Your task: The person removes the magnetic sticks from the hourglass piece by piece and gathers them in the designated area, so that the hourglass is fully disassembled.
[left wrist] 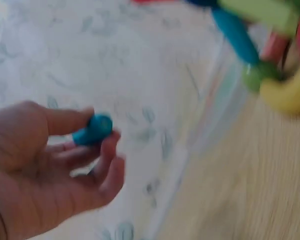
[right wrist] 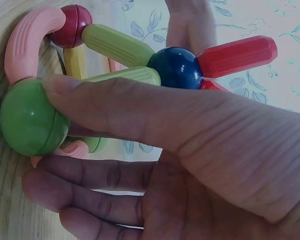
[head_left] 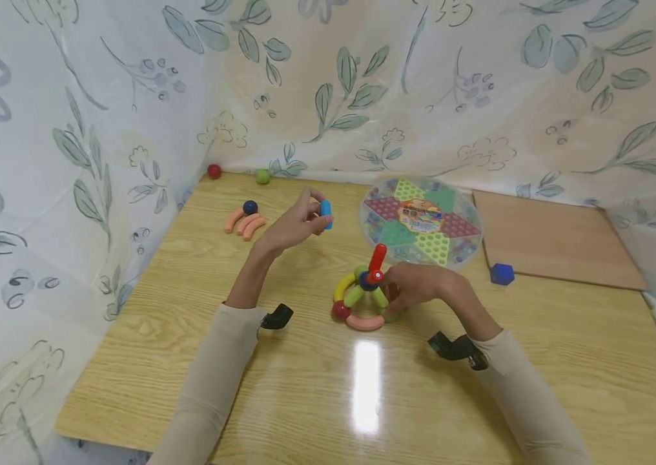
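Note:
My left hand (head_left: 296, 225) is raised over the table and pinches a short blue rod (head_left: 327, 214) between thumb and fingers. To its right stands a ball-and-rod toy frame with a dark blue ball (right wrist: 175, 67) on top. Two red rods (right wrist: 240, 56) stick out from that ball, and light green rods (right wrist: 119, 45) slope down from it. Around the base run a yellow curved rod (head_left: 342, 285), a red ball (head_left: 341, 310) and a pink curved rod (head_left: 365, 322). My right hand (head_left: 423, 283) holds the base at a green ball (right wrist: 32, 117), thumb on its surface, index finger partly hidden behind.
Pink curved rods (head_left: 248, 226) and a dark blue ball (head_left: 250, 207) lie at the left. A red ball (head_left: 214, 171) and a green ball (head_left: 262, 176) sit by the back edge. Beyond the frame lie a round game board (head_left: 398, 234), a brown board (head_left: 560, 239) and a blue cube (head_left: 502, 274).

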Demonstrator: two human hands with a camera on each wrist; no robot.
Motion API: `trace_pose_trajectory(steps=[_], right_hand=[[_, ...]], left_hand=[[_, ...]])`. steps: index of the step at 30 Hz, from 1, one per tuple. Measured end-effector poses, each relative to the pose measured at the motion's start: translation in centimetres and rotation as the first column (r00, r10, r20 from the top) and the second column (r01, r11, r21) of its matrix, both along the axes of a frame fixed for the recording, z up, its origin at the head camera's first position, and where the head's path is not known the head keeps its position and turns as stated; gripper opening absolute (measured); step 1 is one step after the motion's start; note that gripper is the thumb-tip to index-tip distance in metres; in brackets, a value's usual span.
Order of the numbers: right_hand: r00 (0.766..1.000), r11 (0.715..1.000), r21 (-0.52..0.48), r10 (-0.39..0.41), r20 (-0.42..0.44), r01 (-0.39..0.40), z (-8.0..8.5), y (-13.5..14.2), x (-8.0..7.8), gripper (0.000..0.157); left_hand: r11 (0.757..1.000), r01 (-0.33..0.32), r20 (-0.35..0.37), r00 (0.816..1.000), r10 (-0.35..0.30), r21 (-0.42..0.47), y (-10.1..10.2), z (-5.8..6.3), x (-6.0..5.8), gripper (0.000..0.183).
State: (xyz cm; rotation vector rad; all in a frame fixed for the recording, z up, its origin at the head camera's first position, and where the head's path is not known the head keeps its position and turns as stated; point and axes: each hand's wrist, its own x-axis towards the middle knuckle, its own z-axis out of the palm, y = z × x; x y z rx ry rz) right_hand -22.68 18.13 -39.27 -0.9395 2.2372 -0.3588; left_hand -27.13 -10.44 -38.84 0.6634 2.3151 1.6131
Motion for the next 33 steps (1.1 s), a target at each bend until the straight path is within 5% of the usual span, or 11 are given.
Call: trace_pose_trajectory(steps=[5,11,17,27,33], right_hand=[[1.0,1.0,0.006,-0.01,-0.006,0.01,-0.1,0.1,0.2,0.015],[1.0,1.0,0.014,-0.016,-0.013,0.017,0.1,0.2,0.3,0.014],[0.999,1.0,0.023,-0.014,-0.03,0.015,-0.2,0.1,0.2,0.017],[1.0,1.0,0.023,-0.014,-0.02,0.014,-0.1,0.0,0.1,0.018],[1.0,1.0,0.028,-0.012,-0.01,0.013,-0.1,-0.1,0.1,0.014]], left_hand=[[0.945,-0.253,-0.117,0.965,0.233,-0.205,-1.7,-1.8,-2.1,0.039],[0.873,-0.323,-0.163,0.946,0.281,-0.366,-2.2,-5.1,-4.1,0.041],[0.815,-0.366,-0.178,0.931,0.32,-0.45,-2.5,-6.1,-4.1,0.047],[0.807,-0.367,-0.183,0.93,0.319,-0.462,-3.0,-6.2,-4.1,0.051],[0.803,-0.383,-0.229,0.923,0.31,-0.457,-2.6,-5.0,-3.5,0.049]])
